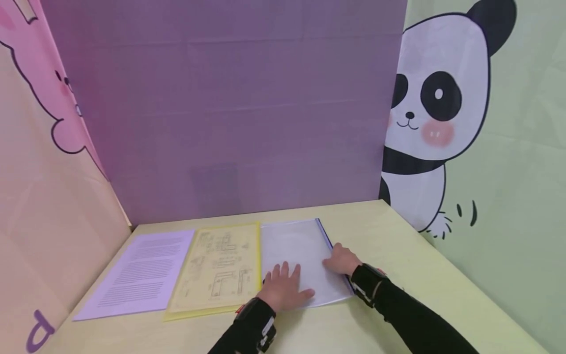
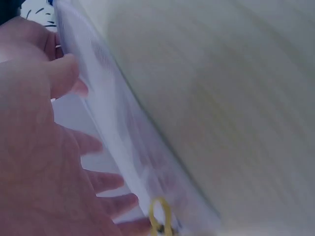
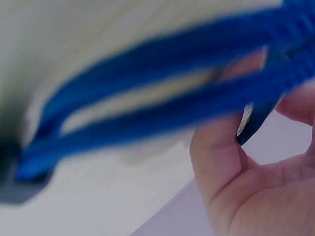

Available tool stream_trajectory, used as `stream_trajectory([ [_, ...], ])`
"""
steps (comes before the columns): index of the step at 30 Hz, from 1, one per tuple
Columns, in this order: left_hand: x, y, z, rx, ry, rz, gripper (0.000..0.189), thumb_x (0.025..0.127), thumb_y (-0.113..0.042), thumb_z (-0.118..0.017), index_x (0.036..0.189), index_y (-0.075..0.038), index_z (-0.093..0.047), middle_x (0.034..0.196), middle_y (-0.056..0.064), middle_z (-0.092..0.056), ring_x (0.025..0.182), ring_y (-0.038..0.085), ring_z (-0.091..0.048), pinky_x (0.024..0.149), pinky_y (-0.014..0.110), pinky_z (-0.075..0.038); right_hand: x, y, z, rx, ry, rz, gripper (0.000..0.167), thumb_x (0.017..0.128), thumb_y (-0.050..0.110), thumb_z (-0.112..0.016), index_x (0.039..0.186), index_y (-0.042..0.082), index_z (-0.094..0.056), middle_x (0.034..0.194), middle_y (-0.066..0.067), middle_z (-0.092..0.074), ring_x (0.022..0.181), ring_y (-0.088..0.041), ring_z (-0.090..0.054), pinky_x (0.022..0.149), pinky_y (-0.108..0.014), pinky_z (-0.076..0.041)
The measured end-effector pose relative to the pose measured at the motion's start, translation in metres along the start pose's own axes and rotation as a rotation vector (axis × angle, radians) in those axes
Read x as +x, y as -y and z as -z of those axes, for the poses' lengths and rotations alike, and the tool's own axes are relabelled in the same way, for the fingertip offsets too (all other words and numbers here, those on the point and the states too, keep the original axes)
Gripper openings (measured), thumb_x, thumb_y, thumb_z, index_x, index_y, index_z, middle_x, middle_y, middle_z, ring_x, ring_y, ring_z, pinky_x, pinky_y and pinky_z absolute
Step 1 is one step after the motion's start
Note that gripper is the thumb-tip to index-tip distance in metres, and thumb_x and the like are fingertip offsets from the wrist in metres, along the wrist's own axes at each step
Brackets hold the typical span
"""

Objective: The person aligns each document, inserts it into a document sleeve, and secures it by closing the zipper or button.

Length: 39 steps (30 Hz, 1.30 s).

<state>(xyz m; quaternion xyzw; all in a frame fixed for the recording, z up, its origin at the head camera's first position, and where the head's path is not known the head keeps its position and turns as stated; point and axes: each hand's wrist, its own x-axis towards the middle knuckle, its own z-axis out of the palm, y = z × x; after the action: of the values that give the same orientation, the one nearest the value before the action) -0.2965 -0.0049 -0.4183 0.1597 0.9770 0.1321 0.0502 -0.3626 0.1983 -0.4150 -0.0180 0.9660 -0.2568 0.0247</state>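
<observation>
Running back to a plain purple panel (image 1: pixel 230 123), the pale counter (image 1: pixel 380 221) sits between a peach wall (image 1: pixel 53 206) on the left and a light green wall (image 1: pixel 513 221) on the right. A pink cartoon animal (image 1: pixel 48 83) decorates the peach side, a panda (image 1: pixel 468 113) the green. Low on the peach wall, a purple letter reads "d" (image 1: pixel 44 322). Printed lines on the lilac sheet (image 1: pixel 137 270) are too small to read; the yellow folder (image 1: pixel 208 265) beside it shows a sheet of line drawings. Just right of that, the clear folder (image 1: pixel 292 246) lies on the counter, its dark blue spine (image 1: pixel 324 232) along the right edge. The left hand (image 1: pixel 285 291) has its fingers spread apart over its lower part; the right hand (image 1: pixel 344 259) has its fingers clamped on the spine.
</observation>
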Motion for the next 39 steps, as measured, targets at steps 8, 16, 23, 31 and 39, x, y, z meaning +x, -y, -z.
stream_trajectory([
  [8,-0.006,-0.004,-0.003,0.048,-0.006,0.068,0.079,0.091,-0.071,-0.055,0.152,-0.02,-0.049,0.157,0.027,-0.037,0.144,0.051,-0.031,0.111,0.073,-0.026,-0.008,0.009,-0.001,0.154,0.136,-0.009,0.068,0.093,0.02,-0.069,0.141,-0.015,-0.037,0.122,-0.033,-0.058,0.097,-0.035,-0.066,0.064,-0.047,-0.061],
  [16,-0.004,-0.008,0.001,0.053,0.024,0.101,0.08,0.089,-0.071,-0.058,0.152,-0.021,-0.05,0.157,0.025,-0.036,0.145,0.049,-0.03,0.111,0.072,-0.025,-0.022,0.0,0.009,0.164,0.197,-0.002,0.042,0.091,0.021,-0.071,0.114,-0.008,-0.052,0.089,-0.019,-0.061,0.063,-0.026,-0.063,0.047,-0.04,-0.057],
  [23,-0.001,-0.012,0.003,0.07,0.019,0.105,0.08,0.088,-0.07,-0.061,0.15,-0.021,-0.051,0.155,0.025,-0.039,0.143,0.048,-0.034,0.108,0.073,-0.03,-0.042,-0.004,0.02,0.117,0.293,0.012,0.029,0.095,0.024,-0.068,0.078,0.003,-0.058,0.056,-0.006,-0.056,0.041,-0.015,-0.055,0.041,-0.027,-0.051],
  [31,0.0,-0.012,0.004,0.079,0.035,0.113,0.081,0.088,-0.071,-0.06,0.151,-0.023,-0.05,0.156,0.024,-0.038,0.143,0.047,-0.033,0.109,0.072,-0.03,-0.06,-0.008,0.03,0.081,0.415,0.099,0.039,0.092,0.024,-0.071,0.062,0.002,-0.06,0.046,-0.001,-0.054,0.036,-0.007,-0.038,0.035,-0.018,-0.019],
  [39,-0.002,-0.01,0.005,0.066,0.043,0.109,0.083,0.087,-0.072,-0.06,0.152,-0.023,-0.048,0.157,0.025,-0.035,0.144,0.049,-0.031,0.109,0.073,-0.028,-0.068,-0.012,0.035,-0.169,0.391,0.248,0.023,0.083,0.01,-0.056,0.061,0.004,-0.06,0.047,0.002,-0.052,0.043,-0.01,-0.042,0.046,-0.023,-0.029],
])
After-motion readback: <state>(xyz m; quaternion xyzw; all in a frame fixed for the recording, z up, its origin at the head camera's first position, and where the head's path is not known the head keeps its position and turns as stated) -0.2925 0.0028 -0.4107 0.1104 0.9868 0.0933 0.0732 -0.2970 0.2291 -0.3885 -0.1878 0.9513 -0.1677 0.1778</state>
